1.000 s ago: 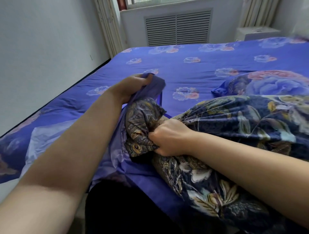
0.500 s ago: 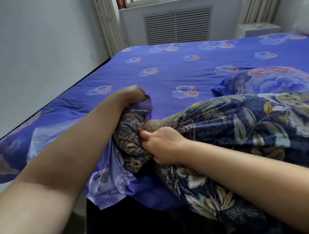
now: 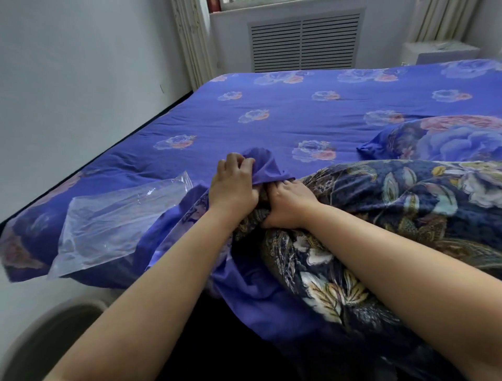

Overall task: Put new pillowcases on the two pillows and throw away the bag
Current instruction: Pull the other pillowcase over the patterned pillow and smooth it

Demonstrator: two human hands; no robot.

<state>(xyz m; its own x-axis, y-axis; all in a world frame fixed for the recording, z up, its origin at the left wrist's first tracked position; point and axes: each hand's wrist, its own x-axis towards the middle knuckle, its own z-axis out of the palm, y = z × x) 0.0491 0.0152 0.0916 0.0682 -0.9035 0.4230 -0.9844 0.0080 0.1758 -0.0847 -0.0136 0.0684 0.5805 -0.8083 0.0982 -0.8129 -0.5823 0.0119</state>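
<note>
The bed [image 3: 298, 114] sheet is violet-blue with pale pink-blue roses. On it: a plain violet pillowcase [image 3: 267, 170], a navy pillow [image 3: 407, 206] with gold-white leaves, apparently paisley, and a clear bag [image 3: 114, 225].

Soft, even daylight comes from the window [image 3: 236, 2] at the top, leaving the room fairly dim with only faint shadows. The clear plastic bag [image 3: 114, 220] shows small glints. Wide-angle bending curves the edges (the lower left corner is smeared with blur).

Dark floral pillow [image 3: 394, 206] half inside bunched blue pillowcase [image 3: 252, 282]; second covered pillow [image 3: 445, 138] beyond; clear bag [image 3: 108, 223] flat at bed edge.
</note>
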